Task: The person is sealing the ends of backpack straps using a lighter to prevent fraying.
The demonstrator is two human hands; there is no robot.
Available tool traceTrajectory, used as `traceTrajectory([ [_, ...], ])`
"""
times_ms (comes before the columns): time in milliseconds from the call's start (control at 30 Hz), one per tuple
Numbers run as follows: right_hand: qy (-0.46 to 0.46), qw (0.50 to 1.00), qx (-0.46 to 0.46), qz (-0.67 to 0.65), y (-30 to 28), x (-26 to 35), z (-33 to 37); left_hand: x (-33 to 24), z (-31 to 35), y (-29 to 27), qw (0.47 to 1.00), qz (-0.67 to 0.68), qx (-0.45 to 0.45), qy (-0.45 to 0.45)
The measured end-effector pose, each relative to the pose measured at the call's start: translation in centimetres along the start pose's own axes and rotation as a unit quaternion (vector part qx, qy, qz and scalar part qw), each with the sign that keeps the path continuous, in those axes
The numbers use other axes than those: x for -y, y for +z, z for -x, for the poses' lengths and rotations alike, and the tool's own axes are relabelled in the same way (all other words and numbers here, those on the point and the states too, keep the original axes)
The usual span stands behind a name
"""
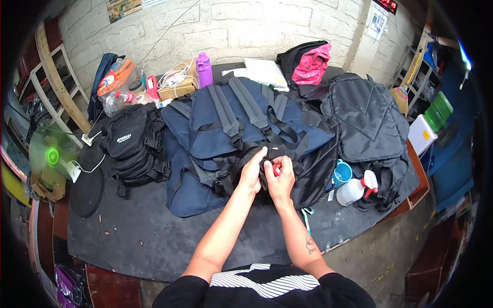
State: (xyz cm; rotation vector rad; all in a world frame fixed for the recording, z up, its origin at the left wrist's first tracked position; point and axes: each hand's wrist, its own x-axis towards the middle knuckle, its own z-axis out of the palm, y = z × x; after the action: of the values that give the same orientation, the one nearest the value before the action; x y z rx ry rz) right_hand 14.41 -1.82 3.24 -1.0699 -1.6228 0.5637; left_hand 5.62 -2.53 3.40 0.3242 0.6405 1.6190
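Both my hands are together over the front of a pile of navy backpacks (210,131) with grey shoulder straps. My left hand (250,173) is closed on a black webbing strap (261,169) of the pile, its thumb pointing away from me. Just beside it, my right hand (280,186) curls around a small red object (277,170), mostly hidden by the fingers, so its kind is unclear. Black straps and buckles bunch up around both hands. Shiny black fabric (313,169) lies right of them.
A small black backpack (128,138) stands left, a large black one (364,118) right. Near the right edge of the dark table (154,236) are a blue mug (342,172) and a white spray bottle (352,192). Behind stands a purple bottle (204,70); a green fan (52,156) is far left.
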Motion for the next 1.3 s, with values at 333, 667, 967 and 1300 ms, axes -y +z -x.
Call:
traceTrajectory([
  [333,-0.013,0.999,-0.022,-0.038,0.8,-0.6,0.0,0.4,-0.6,-0.7,1.000,0.006,-0.027,-0.006],
  [667,0.015,0.994,-0.008,-0.104,0.4,-1.2,0.7,0.1,-0.2,-0.9,0.999,0.023,-0.002,-0.029],
  [967,0.042,0.978,0.201,0.037,-6.8,-2.7,8.0,-0.5,1.9,-2.6,0.997,-0.049,0.040,-0.035],
  [1300,-0.026,0.974,0.022,0.225,-12.5,-9.0,9.9,-0.3,4.0,-2.3,0.989,-0.123,-0.081,-0.019],
])
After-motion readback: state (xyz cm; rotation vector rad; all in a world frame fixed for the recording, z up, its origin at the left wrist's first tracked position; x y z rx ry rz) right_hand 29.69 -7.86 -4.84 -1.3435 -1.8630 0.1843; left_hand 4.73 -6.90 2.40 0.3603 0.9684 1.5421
